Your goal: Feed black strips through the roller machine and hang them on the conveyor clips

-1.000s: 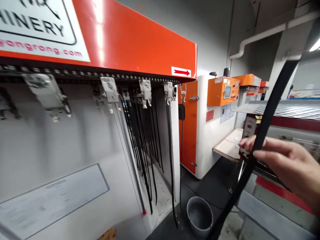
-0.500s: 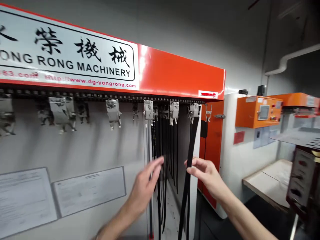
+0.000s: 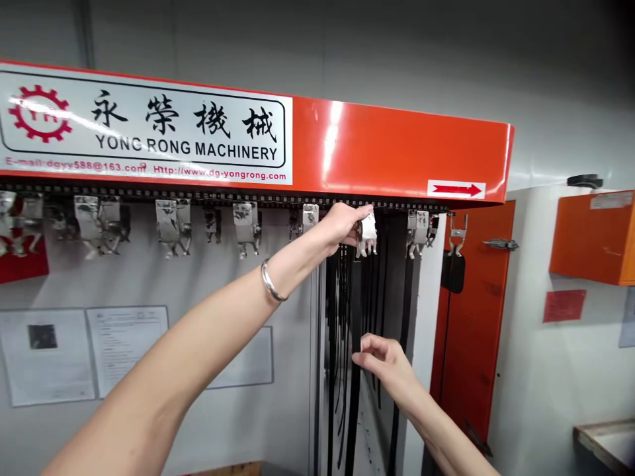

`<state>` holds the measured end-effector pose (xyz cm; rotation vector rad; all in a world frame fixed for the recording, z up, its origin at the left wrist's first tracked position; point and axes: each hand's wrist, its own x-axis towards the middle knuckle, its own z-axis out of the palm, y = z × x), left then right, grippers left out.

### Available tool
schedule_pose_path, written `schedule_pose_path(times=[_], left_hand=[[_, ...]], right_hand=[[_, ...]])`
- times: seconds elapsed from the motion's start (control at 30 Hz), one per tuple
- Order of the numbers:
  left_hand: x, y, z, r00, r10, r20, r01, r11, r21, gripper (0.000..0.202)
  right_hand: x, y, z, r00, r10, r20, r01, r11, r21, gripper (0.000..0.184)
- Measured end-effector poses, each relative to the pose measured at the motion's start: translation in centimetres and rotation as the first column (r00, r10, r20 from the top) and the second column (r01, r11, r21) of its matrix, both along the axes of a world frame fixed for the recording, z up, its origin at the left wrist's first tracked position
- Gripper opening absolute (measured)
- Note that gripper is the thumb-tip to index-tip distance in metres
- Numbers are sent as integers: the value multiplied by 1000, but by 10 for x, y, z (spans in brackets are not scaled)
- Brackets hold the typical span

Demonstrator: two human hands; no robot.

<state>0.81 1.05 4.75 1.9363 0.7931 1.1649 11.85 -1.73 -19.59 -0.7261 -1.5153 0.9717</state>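
Observation:
My left hand (image 3: 343, 223) reaches up to the row of hanging metal clips and closes around one clip (image 3: 368, 233), thumb at its top and fingers behind. Lower down, my right hand (image 3: 384, 362) has its thumb and forefinger pinched at the edge of a black strap (image 3: 353, 396). The thumb tip lies over the strap; the other fingers are curled. This strap runs up toward the clip in my left hand, where its top end is hidden. Another black strap (image 3: 407, 297) hangs from the clip (image 3: 418, 231) to the right.
An orange machine beam (image 3: 397, 149) carries a chain with several clips. More thin black straps hang inside the opening behind my hands. A white upright panel (image 3: 427, 317) edges the opening. To the right are an orange door (image 3: 471, 317) and an orange box (image 3: 590, 238).
My left hand has risen from beside the straps to a clip. My right hand has left the strap at the right-hand clip and moved to another strap. The view has turned left.

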Motion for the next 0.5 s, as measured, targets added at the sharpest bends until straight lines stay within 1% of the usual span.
schedule_pose_path(times=[0.13,0.3,0.5], left_hand=[[-1,1,-2,1000,-8,9,8,1000,5,32],[-1,7,-5,1000,2,-12,-2,1000,9,35],[-1,9,-5,1000,-7,-23,7,999,39,40]], right_hand=[[5,12,9,999,18,-31,-17,1000,13,22],[6,18,22,998,31,-62,-31,1000,-1,25],[5,19,28,995,45,-84,-47,999,-22,26]])
